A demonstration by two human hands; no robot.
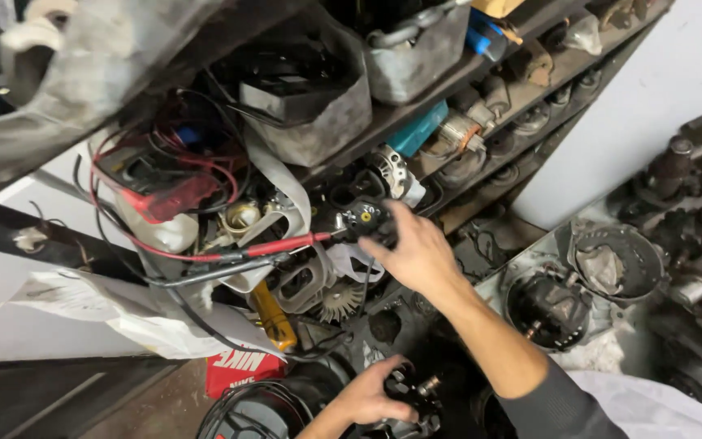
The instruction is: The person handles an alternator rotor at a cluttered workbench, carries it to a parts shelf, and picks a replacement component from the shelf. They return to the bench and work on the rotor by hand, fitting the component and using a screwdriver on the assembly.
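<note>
The right hand reaches up to the crowded lower shelf, its fingers spread apart and its fingertips touching a small black metal part with a yellow spot; it does not close on this part yet. The part sits among other parts at the front of the shelf, just beside a red test probe with a thin red cable and under a round silver alternator with copper windings. The left hand is low in the view, with its fingers closed around a dark round metal motor part with a short shaft, held near the person's body. I judge that the held part is heavy and stiff for its size, and probably greasy, so it can slip; the best hold looks to be around the round body, not on the thin shaft. The small black part looks lighter, but the cables lie close to it and may catch on it. Further around are a grey plastic bin on the shelf above, a yellow-handled tool, a red cardboard box, and an open round grey housing on the surface at the right.
</note>
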